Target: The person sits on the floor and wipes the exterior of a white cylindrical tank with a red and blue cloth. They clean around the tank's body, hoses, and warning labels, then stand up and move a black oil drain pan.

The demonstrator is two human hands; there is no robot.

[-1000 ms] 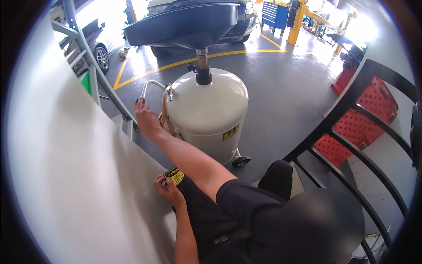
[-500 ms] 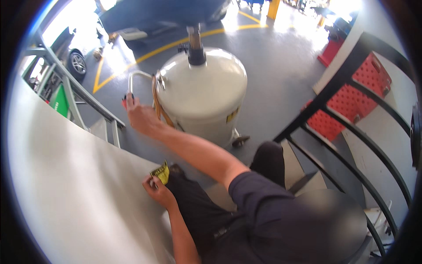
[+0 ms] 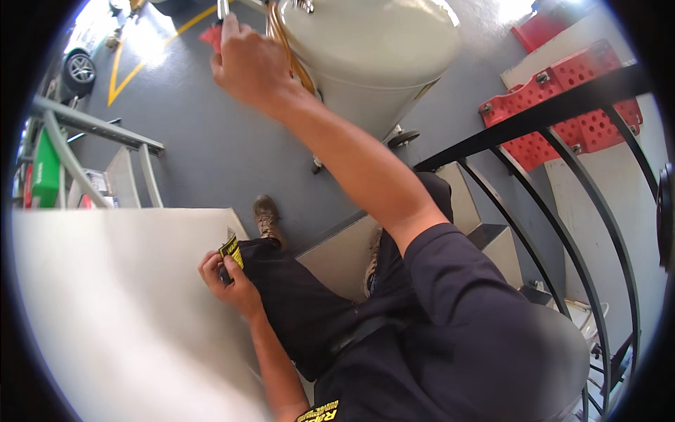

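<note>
My left hand (image 3: 232, 285) pinches a yellow and black label (image 3: 231, 253) between thumb and fingers, beside the top of a white wall (image 3: 126, 281). Stretched forward, my right hand (image 3: 256, 67) closes at the end of a pale bent tube handle (image 3: 223, 8). A red piece (image 3: 211, 36) sticks out beside its fingers; its kind is unclear. Just right of that hand stands a large cream-coloured tank (image 3: 373, 49) on casters, with an orange-brown hose (image 3: 280, 35) hanging down its side. My right palm hides most of the grip.
Black railing bars (image 3: 541, 98) run along my right, with red perforated panels (image 3: 562, 105) behind them. Steps (image 3: 337, 257) lie under my legs. A grey metal frame (image 3: 77, 126) stands left, and a car wheel (image 3: 79, 68) shows farther off.
The view has tilted down, so the tank and my right hand sit higher in the picture. My left hand still holds the label, and my right hand stays at the tube handle.
</note>
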